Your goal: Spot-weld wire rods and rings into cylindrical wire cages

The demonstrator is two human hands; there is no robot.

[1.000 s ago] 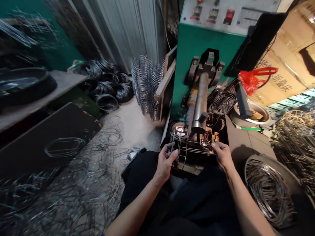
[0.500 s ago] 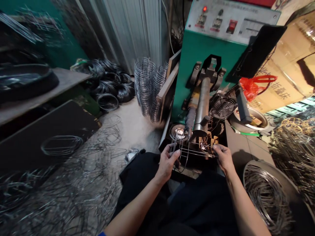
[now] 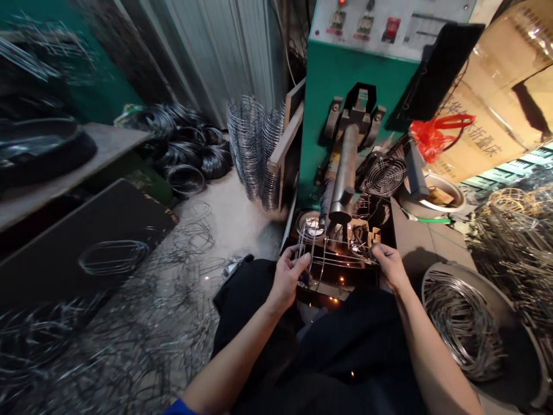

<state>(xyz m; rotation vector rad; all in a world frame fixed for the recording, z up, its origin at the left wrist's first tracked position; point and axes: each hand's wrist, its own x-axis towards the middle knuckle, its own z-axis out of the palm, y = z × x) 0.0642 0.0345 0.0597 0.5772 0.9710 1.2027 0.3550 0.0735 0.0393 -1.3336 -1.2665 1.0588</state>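
A wire frame (image 3: 324, 264) of thin bent rods is held level beneath the machine's round steel arm (image 3: 344, 178). My left hand (image 3: 287, 281) pinches its left side, thumb on top, where upright wires rise beside the fingers. At the other end, my right hand (image 3: 390, 267) is closed with thumb and fingertips on the frame's rods; part of that grip is hidden. Small orange sparks scatter below the frame and over my dark-clothed lap. Behind stands the green welding machine (image 3: 332, 75), whose lower fixture (image 3: 363, 236) lies between my hands.
Tall stacks of wire rings (image 3: 246, 144) stand left of the machine. Loose wire pieces cover the floor at left, near a dark board (image 3: 108, 225). At right are a basin (image 3: 516, 346) of bent wires, a wire heap (image 3: 510, 248) and a cardboard box (image 3: 488, 115).
Sparks have appeared beneath the wire frame. The camera view has shifted slightly, moving the machine left and up in the picture. Both hands keep their hold on the frame.
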